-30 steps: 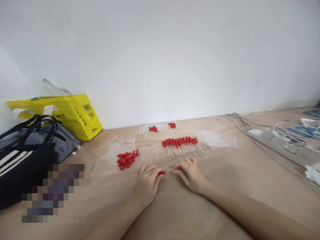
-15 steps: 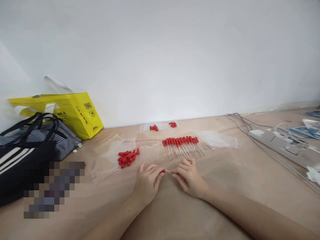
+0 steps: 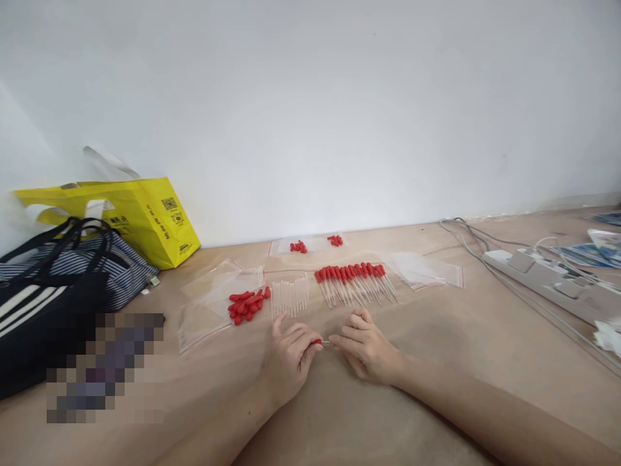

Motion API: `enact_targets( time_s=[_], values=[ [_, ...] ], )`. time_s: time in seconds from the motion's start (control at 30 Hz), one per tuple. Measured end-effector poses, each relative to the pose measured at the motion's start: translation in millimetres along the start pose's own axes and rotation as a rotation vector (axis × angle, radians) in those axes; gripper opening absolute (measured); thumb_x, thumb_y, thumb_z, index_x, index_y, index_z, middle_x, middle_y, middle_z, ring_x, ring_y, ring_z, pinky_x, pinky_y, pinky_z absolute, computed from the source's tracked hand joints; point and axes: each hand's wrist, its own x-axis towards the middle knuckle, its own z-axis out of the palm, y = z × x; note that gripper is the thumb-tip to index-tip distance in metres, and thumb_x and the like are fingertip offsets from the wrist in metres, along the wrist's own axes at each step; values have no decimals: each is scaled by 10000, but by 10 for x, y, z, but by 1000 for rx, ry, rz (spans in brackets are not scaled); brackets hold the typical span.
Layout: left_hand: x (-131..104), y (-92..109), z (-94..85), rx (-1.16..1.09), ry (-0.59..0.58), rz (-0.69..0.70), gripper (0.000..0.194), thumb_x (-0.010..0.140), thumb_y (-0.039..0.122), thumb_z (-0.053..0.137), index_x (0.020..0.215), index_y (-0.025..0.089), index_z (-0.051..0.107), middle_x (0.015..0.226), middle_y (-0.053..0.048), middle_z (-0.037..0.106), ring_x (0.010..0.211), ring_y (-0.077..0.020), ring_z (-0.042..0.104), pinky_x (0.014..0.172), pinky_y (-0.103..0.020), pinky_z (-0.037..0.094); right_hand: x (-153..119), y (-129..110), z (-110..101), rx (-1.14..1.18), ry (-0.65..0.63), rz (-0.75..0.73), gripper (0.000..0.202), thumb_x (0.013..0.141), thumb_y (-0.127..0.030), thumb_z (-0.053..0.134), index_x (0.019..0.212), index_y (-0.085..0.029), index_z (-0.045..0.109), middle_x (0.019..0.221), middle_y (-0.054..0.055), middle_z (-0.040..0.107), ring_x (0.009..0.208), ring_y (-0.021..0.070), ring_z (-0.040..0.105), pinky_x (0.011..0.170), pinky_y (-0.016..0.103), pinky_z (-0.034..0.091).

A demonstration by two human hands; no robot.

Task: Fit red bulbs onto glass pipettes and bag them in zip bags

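My left hand [image 3: 290,356] pinches a red rubber bulb [image 3: 317,342] between thumb and fingers. A thin clear tube [image 3: 326,343] runs from the bulb to the fingertips of my right hand [image 3: 366,348], which grip it. Beyond my left hand lie a row of bare clear tubes [image 3: 290,296] and a pile of loose red bulbs [image 3: 247,305]. Past my right hand is a row of clear tubes with red bulbs on their ends [image 3: 354,281], bulbs pointing away from me.
Clear zip bags [image 3: 206,323] lie left, more [image 3: 427,270] lie right. Near the wall, another bag [image 3: 317,243] has small red bulbs. A yellow bag [image 3: 160,223] and black bag [image 3: 53,323] stand left; a power strip [image 3: 553,281] with cables is right.
Both hands have moved slightly toward me with the bulb and tube. My right hand's fingertips are closer to the bulb, and less of the tube shows between the hands.
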Motion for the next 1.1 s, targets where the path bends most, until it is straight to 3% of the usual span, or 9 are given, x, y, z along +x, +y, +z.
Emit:
enact_targets(
  time_s=[0.4,0.6,0.77,0.9,1.1],
  values=[
    [0,0,18,38,-21,45,204,847,197,392,724,199,555,681,43,648,724,-127,586,977,-447,100,80,22,51,53,-25,-53,245,822,-155,358,806,-140,602,599,39,519,645,150,355,619,299,301],
    [-9,-171,18,74,-10,66,161,842,292,456,797,230,598,714,42,676,789,-151,591,1011,-482,22,47,142,16,65,-38,43,180,834,-295,471,866,-188,612,663,18,580,718,148,418,734,333,291],
    [-16,-295,-52,80,-19,101,122,810,308,518,865,253,612,738,50,690,860,-171,593,1024,-481,-9,-30,192,-4,45,-54,97,151,830,-263,479,809,-202,616,652,2,579,733,141,436,791,351,254],
    [3,-253,-105,96,-65,86,83,783,248,551,833,262,615,779,63,686,882,-172,582,1026,-480,-30,-28,161,9,8,-36,121,154,823,-269,484,799,-213,626,676,2,579,708,133,414,770,342,245],
    [18,-197,-106,149,-17,65,136,805,220,502,751,254,622,767,52,679,862,-173,570,1017,-498,18,8,120,26,-85,-102,129,143,809,-248,489,813,-224,630,693,10,568,725,142,405,710,326,217]
  ],
)
